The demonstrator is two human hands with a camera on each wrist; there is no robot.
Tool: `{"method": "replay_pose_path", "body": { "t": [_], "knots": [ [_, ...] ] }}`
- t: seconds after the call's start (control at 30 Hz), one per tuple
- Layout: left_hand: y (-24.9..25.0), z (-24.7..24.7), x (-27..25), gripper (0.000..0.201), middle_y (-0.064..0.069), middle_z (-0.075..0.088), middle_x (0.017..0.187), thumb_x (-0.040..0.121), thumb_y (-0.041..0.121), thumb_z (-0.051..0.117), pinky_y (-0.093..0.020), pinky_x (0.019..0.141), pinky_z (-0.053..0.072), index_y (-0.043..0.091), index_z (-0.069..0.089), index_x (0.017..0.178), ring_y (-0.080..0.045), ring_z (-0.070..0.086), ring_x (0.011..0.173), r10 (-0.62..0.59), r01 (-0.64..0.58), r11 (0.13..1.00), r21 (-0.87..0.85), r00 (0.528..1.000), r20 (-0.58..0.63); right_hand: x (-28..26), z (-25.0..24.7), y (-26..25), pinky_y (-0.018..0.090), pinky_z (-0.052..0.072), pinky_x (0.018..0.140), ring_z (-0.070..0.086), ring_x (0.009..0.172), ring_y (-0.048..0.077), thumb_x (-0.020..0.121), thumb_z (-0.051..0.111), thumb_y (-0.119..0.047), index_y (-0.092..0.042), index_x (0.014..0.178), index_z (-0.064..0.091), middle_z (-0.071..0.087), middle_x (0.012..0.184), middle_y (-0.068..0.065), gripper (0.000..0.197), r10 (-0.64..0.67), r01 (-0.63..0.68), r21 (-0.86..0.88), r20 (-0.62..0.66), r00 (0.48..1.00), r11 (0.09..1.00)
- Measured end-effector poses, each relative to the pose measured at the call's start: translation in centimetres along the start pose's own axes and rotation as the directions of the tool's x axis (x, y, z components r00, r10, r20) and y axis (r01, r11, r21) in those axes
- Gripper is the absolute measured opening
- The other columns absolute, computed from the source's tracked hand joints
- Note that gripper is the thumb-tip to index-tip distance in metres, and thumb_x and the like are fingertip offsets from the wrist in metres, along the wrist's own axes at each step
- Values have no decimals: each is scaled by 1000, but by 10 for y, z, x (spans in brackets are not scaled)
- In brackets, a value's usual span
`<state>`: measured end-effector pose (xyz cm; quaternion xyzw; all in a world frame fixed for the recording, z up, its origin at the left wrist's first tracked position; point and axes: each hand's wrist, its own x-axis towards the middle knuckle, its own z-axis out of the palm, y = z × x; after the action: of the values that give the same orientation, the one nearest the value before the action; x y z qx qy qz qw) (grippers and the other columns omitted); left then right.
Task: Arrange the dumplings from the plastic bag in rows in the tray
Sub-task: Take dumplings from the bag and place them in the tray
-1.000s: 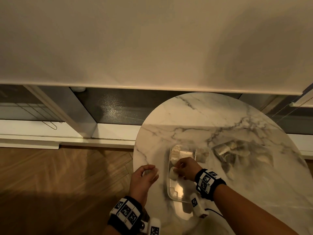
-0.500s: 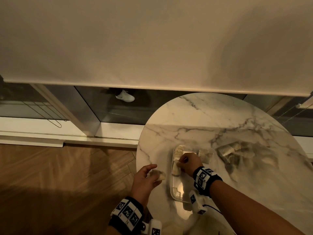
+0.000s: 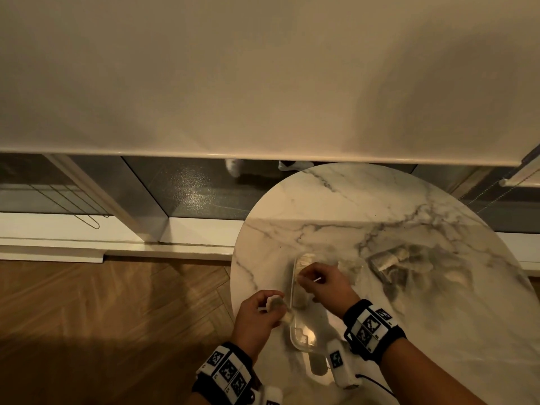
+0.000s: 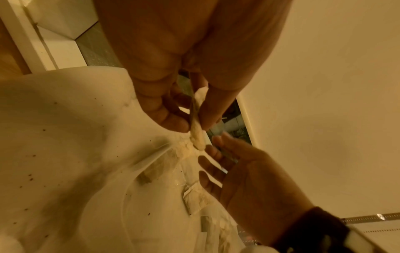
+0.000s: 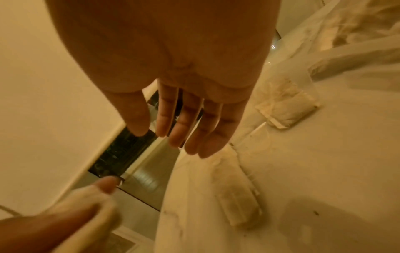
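Dumplings sit partly in the clear tray [image 3: 293, 331] on the marble table [image 3: 380, 206] and partly in the plastic bag [image 3: 415, 267] to the tray's right. One dumpling [image 3: 276, 305] is pinched between the thumb and fingers of the left hand [image 3: 255, 320], just left of the tray's left rim and above the table's left edge; the left wrist view shows it [image 4: 197, 130] edge-on between the thumb and a finger. The right hand [image 3: 324, 283] hovers over the far half of the tray with its fingers straight and loosely spread, holding nothing, as the right wrist view [image 5: 184, 119] shows plainly. Beneath its fingertips lie pale dumplings along the tray's far-left side [image 5: 236, 193], and another [image 5: 285, 109] rests at the far right corner. The near part of the tray floor is bare and shiny. Both wrists wear black bands with printed square markers [image 3: 371, 325]. Past the table's far edge hangs a pale blind [image 3: 263, 83], with wood floor [image 3: 102, 317] to the left.
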<state>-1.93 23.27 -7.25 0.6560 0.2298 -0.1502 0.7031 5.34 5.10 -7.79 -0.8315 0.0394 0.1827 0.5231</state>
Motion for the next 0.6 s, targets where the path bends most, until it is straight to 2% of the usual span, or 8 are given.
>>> {"method": "replay_pose_path", "body": {
  "t": [0.1, 0.17, 0.23, 0.4, 0.5, 0.6],
  "knots": [
    [5, 5, 3, 38, -9, 71, 100, 81, 2, 77, -23, 67, 56, 21, 68, 114, -19, 72, 87, -10, 9, 999, 35, 999, 35, -12, 3, -13, 17, 51, 63, 67, 77, 4, 86, 74, -34, -27, 96, 74, 72, 89, -7, 12, -66, 62, 26, 166, 984, 998],
    [9, 7, 5, 47, -11, 71, 97, 80, 1, 77, -22, 64, 54, 20, 63, 120, -17, 73, 79, -12, 10, 999, 41, 998, 59, -16, 4, -16, 11, 47, 63, 65, 74, -2, 87, 73, -36, -29, 98, 73, 72, 89, -9, 13, -84, 94, -33, 221, 972, 995],
    [15, 9, 5, 50, -13, 72, 94, 78, -3, 77, -22, 63, 54, 17, 60, 121, -16, 73, 76, 13, -16, 999, 28, 997, 75, -17, 2, -16, 12, 49, 65, 64, 75, -1, 87, 73, -36, -32, 97, 72, 72, 88, -9, 11, -103, 123, -79, 219, 970, 989],
    [27, 13, 4, 47, -13, 75, 90, 78, -7, 77, -21, 66, 55, 12, 61, 118, -17, 74, 79, 64, -66, 998, 11, 990, 126, -20, -2, -19, 18, 49, 60, 62, 63, 2, 89, 72, -19, -14, 92, 75, 71, 72, -1, 6, -129, 125, 35, 187, 974, 992],
    [27, 13, 7, 43, -10, 74, 99, 79, 2, 79, -24, 70, 57, 13, 64, 117, -18, 74, 87, 80, -82, 997, 15, 990, 114, -21, -4, -23, 21, 50, 59, 63, 64, 8, 89, 72, -14, -12, 89, 75, 72, 75, 8, 4, -131, 116, 108, 148, 980, 987],
    [23, 13, 8, 34, -4, 76, 99, 80, 18, 82, -24, 71, 56, 16, 69, 111, -16, 73, 90, 90, -94, 995, 38, 990, 106, -19, -7, -24, 23, 51, 59, 63, 67, 9, 87, 74, -12, -13, 87, 77, 74, 78, 6, 3, -104, 84, 164, 117, 988, 983]
  ]
}}
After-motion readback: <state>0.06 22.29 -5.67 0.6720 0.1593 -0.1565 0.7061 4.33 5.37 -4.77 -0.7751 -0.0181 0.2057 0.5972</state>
